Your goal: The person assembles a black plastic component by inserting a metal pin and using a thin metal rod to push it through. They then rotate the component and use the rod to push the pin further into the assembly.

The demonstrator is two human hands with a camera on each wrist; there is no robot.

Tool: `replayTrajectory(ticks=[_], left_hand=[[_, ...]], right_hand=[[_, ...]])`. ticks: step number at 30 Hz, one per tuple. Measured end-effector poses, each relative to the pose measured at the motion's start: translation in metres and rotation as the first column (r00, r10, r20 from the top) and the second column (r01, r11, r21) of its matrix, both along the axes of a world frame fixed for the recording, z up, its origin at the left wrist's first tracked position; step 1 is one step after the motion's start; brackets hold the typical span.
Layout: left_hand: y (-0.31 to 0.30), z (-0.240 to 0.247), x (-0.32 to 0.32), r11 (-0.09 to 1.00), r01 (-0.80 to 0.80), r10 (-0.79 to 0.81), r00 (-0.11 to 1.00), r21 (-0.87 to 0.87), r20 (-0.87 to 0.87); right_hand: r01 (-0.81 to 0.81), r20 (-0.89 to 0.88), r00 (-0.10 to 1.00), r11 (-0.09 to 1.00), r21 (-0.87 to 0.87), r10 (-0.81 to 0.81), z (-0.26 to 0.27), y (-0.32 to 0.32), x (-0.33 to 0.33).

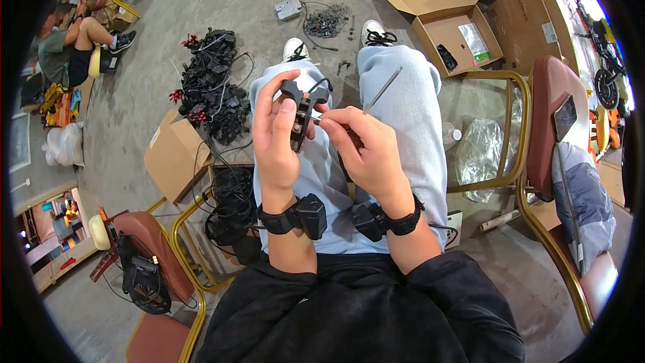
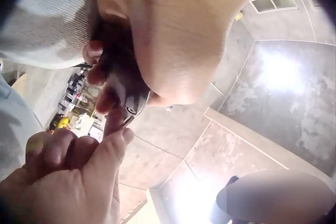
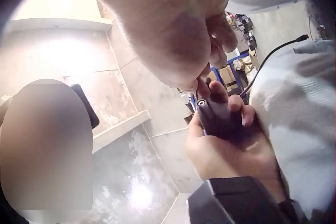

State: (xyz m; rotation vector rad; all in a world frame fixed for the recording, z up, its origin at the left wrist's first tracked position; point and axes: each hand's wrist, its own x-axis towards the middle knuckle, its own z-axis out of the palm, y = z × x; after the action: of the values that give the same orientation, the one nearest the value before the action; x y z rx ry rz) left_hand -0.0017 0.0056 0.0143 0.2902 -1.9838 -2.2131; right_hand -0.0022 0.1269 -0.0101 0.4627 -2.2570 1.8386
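My left hand (image 1: 274, 140) grips a black plastic device (image 1: 302, 121) above the lap. The device has two rounded ends at the top and a narrow body with a slot and small metal spots; a short black cable curves beside it. In the right wrist view, a round hole with a light ring shows at the end of the device (image 3: 220, 120). My right hand (image 1: 368, 149) pinches a slim grey metal tool (image 1: 384, 89), whose long end sticks out past the knuckles. The right fingertips are right at the device's side. The left palm hides part of the device.
A heap of black parts and cables (image 1: 218, 87) lies on the floor at left. Small black pieces (image 1: 327, 21) and a metal box (image 1: 288, 8) lie ahead. An open cardboard box (image 1: 457, 40) stands ahead right; chairs (image 1: 547, 121) flank me. Another person (image 1: 64, 54) sits far left.
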Motion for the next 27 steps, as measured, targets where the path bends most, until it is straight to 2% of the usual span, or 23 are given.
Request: replayTrajectory(ticks=[2,3,5,6,7,8,9,11,12,14,17,27], left_hand=[[-0.002,-0.001,0.0,1.0,-0.001,0.001,1.0,0.016,0.007],[-0.003,-0.001,0.001,0.999,-0.001,0.001,1.0,0.034,0.013],[-0.002,-0.002,0.001,1.0,0.013,-0.013,1.0,0.018,0.007],[-0.002,-0.002,0.001,1.0,0.028,-0.028,1.0,0.001,-0.001],[-0.003,-0.002,0.001,1.0,0.028,-0.028,1.0,0.001,-0.001],[-0.006,-0.003,0.001,0.997,0.071,-0.07,0.997,0.028,-0.022],[-0.007,-0.003,0.002,0.992,0.115,-0.112,0.993,0.053,-0.045],[-0.008,-0.004,0.002,0.992,0.118,-0.115,0.992,0.045,-0.057],[-0.008,-0.004,0.002,0.992,0.121,-0.119,0.991,0.037,-0.068],[-0.003,-0.005,0.0,0.997,0.081,-0.081,0.994,0.002,-0.067],[-0.002,-0.003,0.001,0.997,0.054,-0.056,0.997,-0.048,-0.056],[-0.003,-0.004,0.0,0.994,0.087,-0.089,0.995,-0.06,-0.043]], right_hand=[[-0.015,0.223,0.974,0.993,-0.12,0.042,0.002,0.0,0.003],[-0.015,0.223,0.974,0.993,-0.12,0.042,0.005,0.003,0.002],[-0.085,0.45,0.875,0.971,-0.224,0.181,0.01,0.01,0.001],[-0.085,0.451,0.874,0.971,-0.223,0.18,0.01,0.01,0.001],[-0.092,0.469,0.853,0.95,-0.298,0.229,0.01,0.009,0.0],[-0.095,0.483,0.83,0.924,-0.371,0.279,0.01,0.009,0.0],[-0.095,0.483,0.83,0.924,-0.371,0.279,0.01,0.009,-0.001],[-0.116,0.568,0.724,0.882,-0.458,0.391,0.007,0.011,-0.002],[-0.116,0.569,0.724,0.882,-0.457,0.39,0.006,0.012,-0.003],[-0.081,0.623,0.612,0.822,-0.563,0.487,0.005,0.014,-0.004],[-0.044,0.625,0.558,0.771,-0.635,0.546,0.004,0.015,-0.005],[-0.047,0.648,0.539,0.787,-0.615,0.539,0.006,0.016,-0.005]])
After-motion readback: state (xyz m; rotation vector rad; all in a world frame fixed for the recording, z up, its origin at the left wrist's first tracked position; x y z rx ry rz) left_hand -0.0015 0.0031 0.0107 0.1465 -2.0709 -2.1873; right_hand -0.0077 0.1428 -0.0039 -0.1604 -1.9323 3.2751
